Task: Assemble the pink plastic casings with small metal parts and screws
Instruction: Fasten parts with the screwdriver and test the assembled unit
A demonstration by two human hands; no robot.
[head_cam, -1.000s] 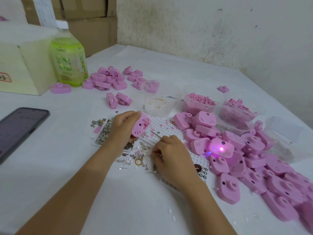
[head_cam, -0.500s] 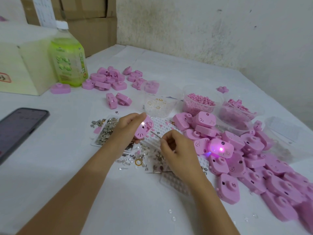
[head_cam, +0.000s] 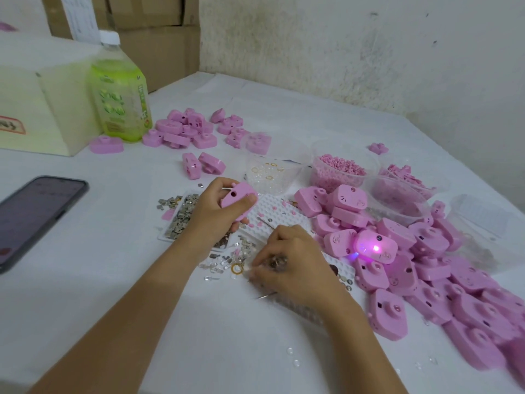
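My left hand [head_cam: 211,213] grips a pink plastic casing [head_cam: 238,196] above a white dimpled tray [head_cam: 279,213]. My right hand [head_cam: 289,263] is lowered, fingers curled, onto a scatter of small metal parts [head_cam: 241,251] and a brass ring [head_cam: 236,269] on the white table; it seems to pinch small metal pieces, and a thin metal tool [head_cam: 267,294] pokes out under it. A flat tray of grey metal clips [head_cam: 184,213] lies left of my left hand. A big pile of pink casings [head_cam: 426,268] fills the right side, one of them lit [head_cam: 375,247].
A phone [head_cam: 37,214] lies at the left. A green bottle [head_cam: 119,92] and a pale box [head_cam: 37,109] stand at the back left, with another casing pile [head_cam: 193,130] beside them. Clear tubs of rings [head_cam: 270,173] and pink bits [head_cam: 341,166] sit behind the tray.
My left hand turned the casing so its edge with a hole faces me. My right hand rose toward the casing, then dropped back down onto the scattered metal parts.
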